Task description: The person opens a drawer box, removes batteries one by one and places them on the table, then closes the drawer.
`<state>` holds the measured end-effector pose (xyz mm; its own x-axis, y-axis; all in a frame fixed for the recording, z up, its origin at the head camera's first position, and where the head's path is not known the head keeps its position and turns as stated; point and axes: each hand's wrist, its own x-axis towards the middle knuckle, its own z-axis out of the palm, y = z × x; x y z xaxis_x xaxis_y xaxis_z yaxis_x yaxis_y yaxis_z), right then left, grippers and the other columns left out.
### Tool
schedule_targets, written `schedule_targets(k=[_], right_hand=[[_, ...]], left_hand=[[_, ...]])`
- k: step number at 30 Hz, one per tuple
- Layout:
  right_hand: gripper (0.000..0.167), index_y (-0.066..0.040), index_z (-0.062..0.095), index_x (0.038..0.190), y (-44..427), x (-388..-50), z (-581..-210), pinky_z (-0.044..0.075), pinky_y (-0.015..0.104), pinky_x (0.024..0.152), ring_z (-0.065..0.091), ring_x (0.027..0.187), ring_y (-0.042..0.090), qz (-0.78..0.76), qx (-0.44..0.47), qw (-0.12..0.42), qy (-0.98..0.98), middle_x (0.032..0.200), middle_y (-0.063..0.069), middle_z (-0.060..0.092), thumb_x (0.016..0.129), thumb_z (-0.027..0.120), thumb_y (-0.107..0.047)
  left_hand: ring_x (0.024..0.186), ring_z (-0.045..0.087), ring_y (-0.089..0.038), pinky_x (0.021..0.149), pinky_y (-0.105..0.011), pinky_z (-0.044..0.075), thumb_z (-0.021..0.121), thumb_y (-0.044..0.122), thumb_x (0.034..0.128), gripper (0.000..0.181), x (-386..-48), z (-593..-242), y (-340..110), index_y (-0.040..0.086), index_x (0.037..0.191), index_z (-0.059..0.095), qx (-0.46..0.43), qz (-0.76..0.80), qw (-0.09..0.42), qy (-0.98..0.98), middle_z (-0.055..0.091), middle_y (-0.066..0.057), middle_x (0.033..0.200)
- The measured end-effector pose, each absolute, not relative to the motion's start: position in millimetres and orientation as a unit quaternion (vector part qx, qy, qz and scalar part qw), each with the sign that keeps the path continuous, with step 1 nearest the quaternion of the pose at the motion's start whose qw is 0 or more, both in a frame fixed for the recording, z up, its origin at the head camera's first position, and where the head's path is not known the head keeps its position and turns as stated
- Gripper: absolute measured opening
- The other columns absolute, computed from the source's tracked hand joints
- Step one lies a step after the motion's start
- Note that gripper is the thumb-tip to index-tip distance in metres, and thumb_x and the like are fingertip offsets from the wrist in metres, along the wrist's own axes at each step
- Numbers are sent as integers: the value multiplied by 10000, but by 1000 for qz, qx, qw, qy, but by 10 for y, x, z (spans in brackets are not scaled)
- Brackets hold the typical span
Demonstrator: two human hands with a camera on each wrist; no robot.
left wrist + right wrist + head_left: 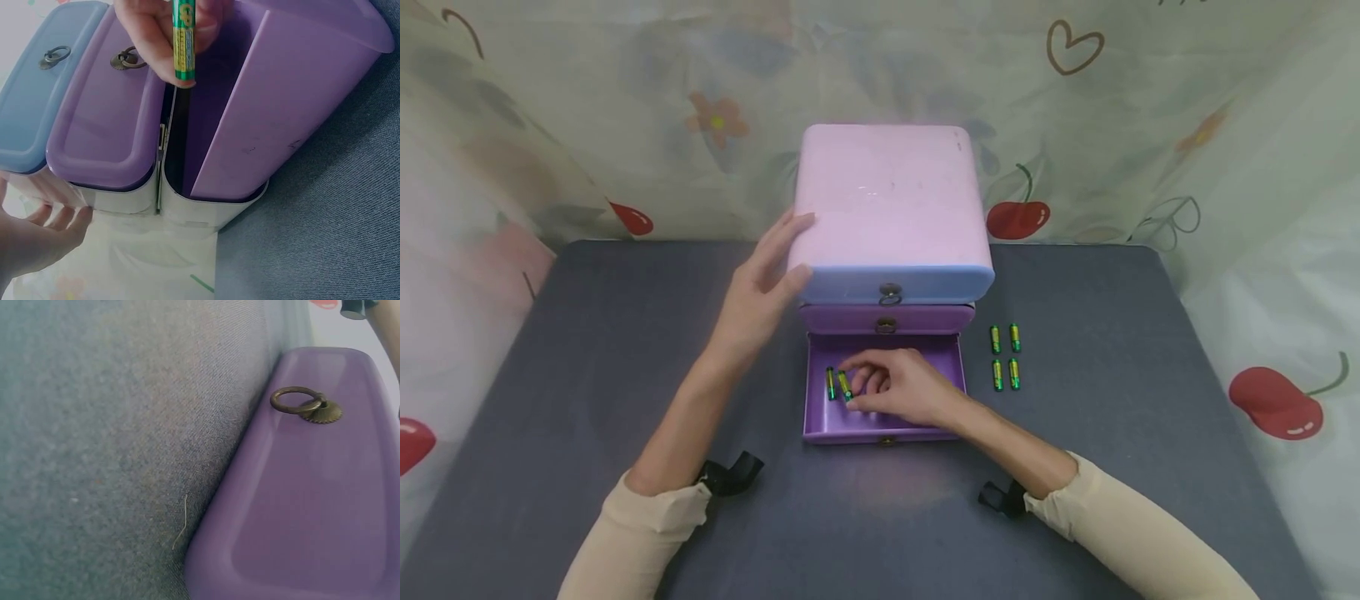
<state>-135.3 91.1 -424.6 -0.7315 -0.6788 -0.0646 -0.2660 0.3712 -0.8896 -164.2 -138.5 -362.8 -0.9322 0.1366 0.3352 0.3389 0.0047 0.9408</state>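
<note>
My right hand (902,387) reaches over the open purple bottom drawer (887,435) and pinches a green and yellow battery (184,44) between thumb and fingertips. Just left of it, another battery (831,383) is in the drawer. My left hand (752,304) rests with spread fingers against the left side of the small pink-topped drawer cabinet (887,200). In the left wrist view those fingers touch the cabinet's pale side. The right wrist view shows the drawer's purple front with its ring pull (300,401), but not the right hand.
Several matching batteries (997,375) stand or lie in two rows on the dark grey table (1097,350), right of the drawer. Above the open drawer are a shut purple drawer (835,319) and a blue one (842,286). A patterned curtain (880,58) hangs behind.
</note>
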Motion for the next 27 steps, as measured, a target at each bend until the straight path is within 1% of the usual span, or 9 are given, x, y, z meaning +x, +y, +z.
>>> schedule_targets(k=[7, 10, 15, 18, 21, 27], right_hand=[[435, -91, 663, 1247, 1006, -1287, -4212, 563, 282, 728, 641, 749, 104, -475, -287, 219, 802, 898, -49, 694, 841, 806, -152], [435, -96, 655, 1254, 1062, -1250, -4182, 558, 280, 715, 641, 742, 112, -481, -283, 217, 800, 897, -51, 692, 847, 800, -149], [426, -91, 654, 1244, 1166, -1196, -4119, 542, 270, 678, 633, 731, 132, -499, -277, 199, 796, 893, -28, 688, 841, 792, -105], [427, -110, 658, 1242, 1229, -1174, -4098, 535, 261, 668, 632, 740, 142, -509, -267, 192, 795, 900, -24, 687, 837, 795, -102], [424, -130, 662, 1235, 1285, -1169, -4091, 521, 254, 655, 634, 750, 158, -525, -254, 189, 790, 908, -19, 690, 834, 799, -103], [431, -129, 661, 1228, 1352, -1173, -4092, 489, 249, 621, 618, 729, 189, -546, -249, 192, 777, 906, 17, 693, 825, 810, -99]], left_hand=[[1473, 260, -138, 1193, -335, 231, 590, 46, 975, 480, -1632, -3648, -1378, 65, 1448, 511, -169, -689, 78, -701, 321, -15, 1598], [1471, 267, -137, 1191, -334, 236, 594, 48, 974, 478, -1632, -3655, -1371, 62, 1445, 515, -172, -688, 82, -700, 329, -15, 1593], [1468, 277, -141, 1190, -331, 240, 609, 59, 970, 481, -1634, -3660, -1352, 44, 1441, 513, -179, -689, 91, -697, 340, -22, 1587], [1466, 282, -140, 1187, -333, 249, 610, 57, 967, 481, -1636, -3662, -1341, 45, 1439, 516, -179, -688, 95, -697, 340, -17, 1587], [1464, 285, -135, 1183, -336, 259, 600, 45, 967, 477, -1643, -3666, -1329, 55, 1438, 522, -176, -687, 98, -698, 341, -7, 1586], [1467, 277, -135, 1191, -324, 237, 594, 42, 967, 471, -1643, -3671, -1332, 54, 1433, 528, -170, -690, 104, -696, 346, -19, 1583]])
